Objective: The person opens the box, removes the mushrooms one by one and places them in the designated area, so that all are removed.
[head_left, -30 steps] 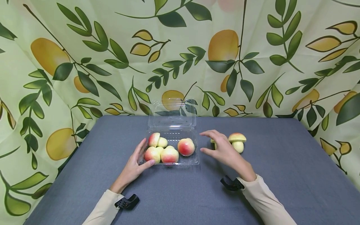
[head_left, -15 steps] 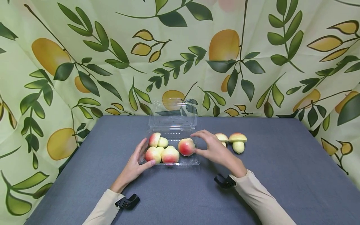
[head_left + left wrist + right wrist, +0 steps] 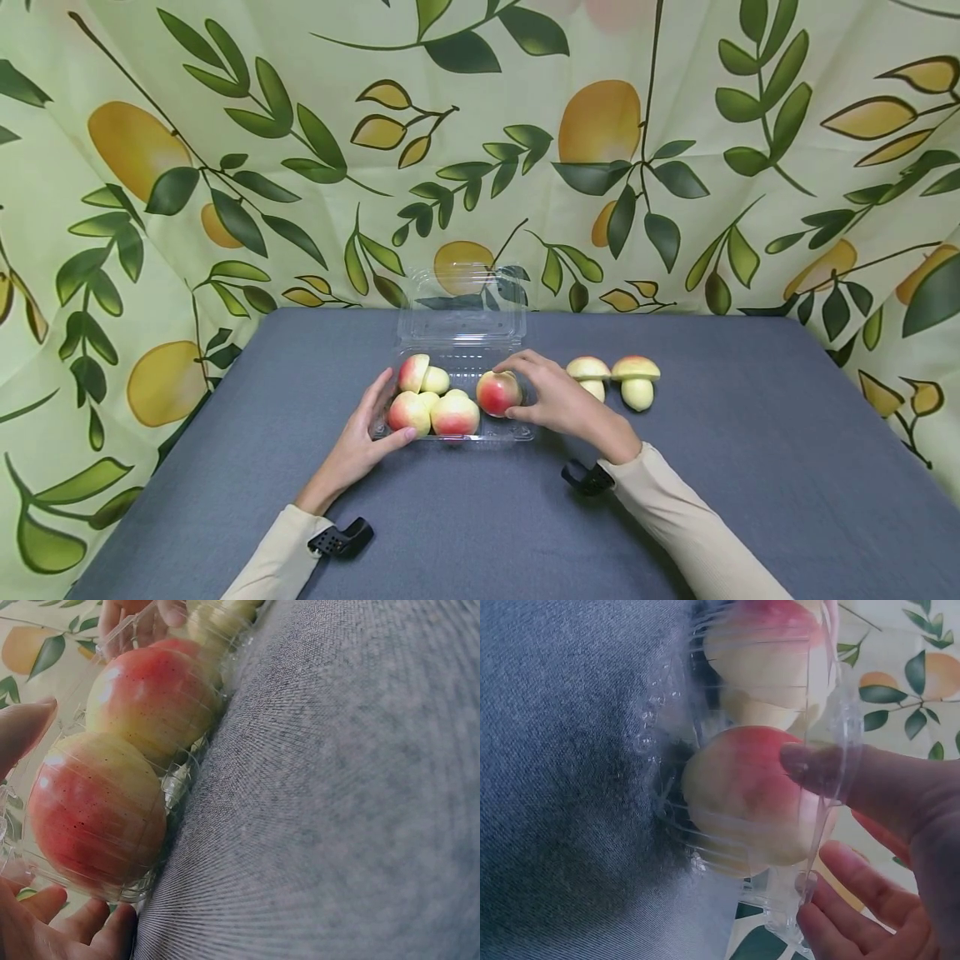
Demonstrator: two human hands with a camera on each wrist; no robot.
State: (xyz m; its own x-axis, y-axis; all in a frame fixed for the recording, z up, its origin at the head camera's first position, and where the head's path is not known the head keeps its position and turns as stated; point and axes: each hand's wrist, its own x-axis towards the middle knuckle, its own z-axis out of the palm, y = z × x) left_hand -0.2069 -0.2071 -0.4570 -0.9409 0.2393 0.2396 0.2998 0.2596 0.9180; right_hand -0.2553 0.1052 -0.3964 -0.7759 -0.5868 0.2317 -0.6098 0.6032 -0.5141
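A clear plastic clamshell box (image 3: 501, 432) stands with its lid raised. On its left lie toy mushrooms with red-and-yellow caps: one tipped sideways (image 3: 413, 373) at the back, two in front, the nearer-left mushroom (image 3: 97, 814) close to the left wrist camera. My left hand (image 3: 363, 442) grips the box's left end, thumb over the front rim. A separate mushroom (image 3: 497, 394) sits at the box's right side, its stem mostly hidden. My right hand (image 3: 558, 400) reaches over the right wall and holds that mushroom, thumb in front against the cap (image 3: 742, 795) and fingers behind.
Two more toy mushrooms, a left one (image 3: 588, 368) and a right one (image 3: 636, 382), stand side by side right of the box, behind the right hand. A grey cloth (image 3: 465, 533) covers the table. A leaf-and-fruit patterned curtain (image 3: 300, 250) hangs along the back.
My right hand has moved left from beside the two outer mushrooms, over the box's right wall, to the mushroom there. The left hand stays on the box.
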